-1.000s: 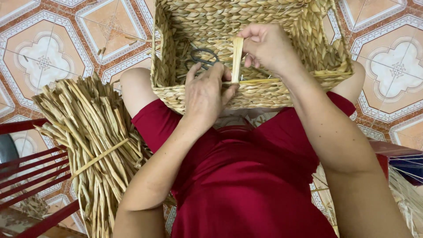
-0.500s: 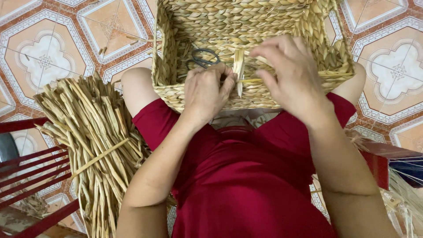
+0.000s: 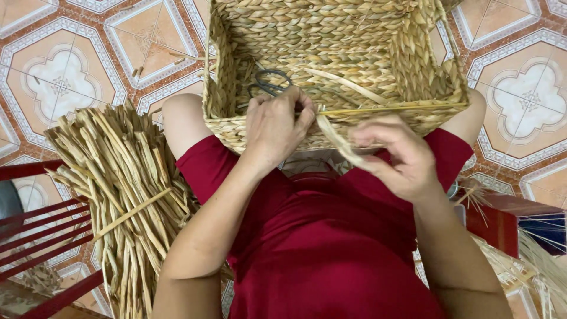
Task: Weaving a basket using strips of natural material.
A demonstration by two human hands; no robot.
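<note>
I am sitting on the floor with a big woven basket (image 3: pixel 331 53) resting on my knees, its open side facing up at me. It is looking pale gold and bumpy, made of thick braided straw, with straight sides and square corners. My left hand (image 3: pixel 276 127) is pressing on the near rim of the basket, with my fingers curled over the edge. My right hand (image 3: pixel 397 156) is pinching a flat straw strip (image 3: pixel 338 137) and pulling it toward me from the rim (the strip is running slanted from the rim down to my fingers). A thin stiff stick (image 3: pixel 390 108) is lying along the top of the near rim. Dark scissors (image 3: pixel 269 82) are lying inside the basket, just past my left hand. A big bundle of dry straw (image 3: pixel 121 195) is lying on the floor by my left leg, tied with one strip. Red chair bars (image 3: pixel 41 230) are showing at the left edge. The floor (image 3: pixel 71 71) is shining with orange and white patterned tiles.
</note>
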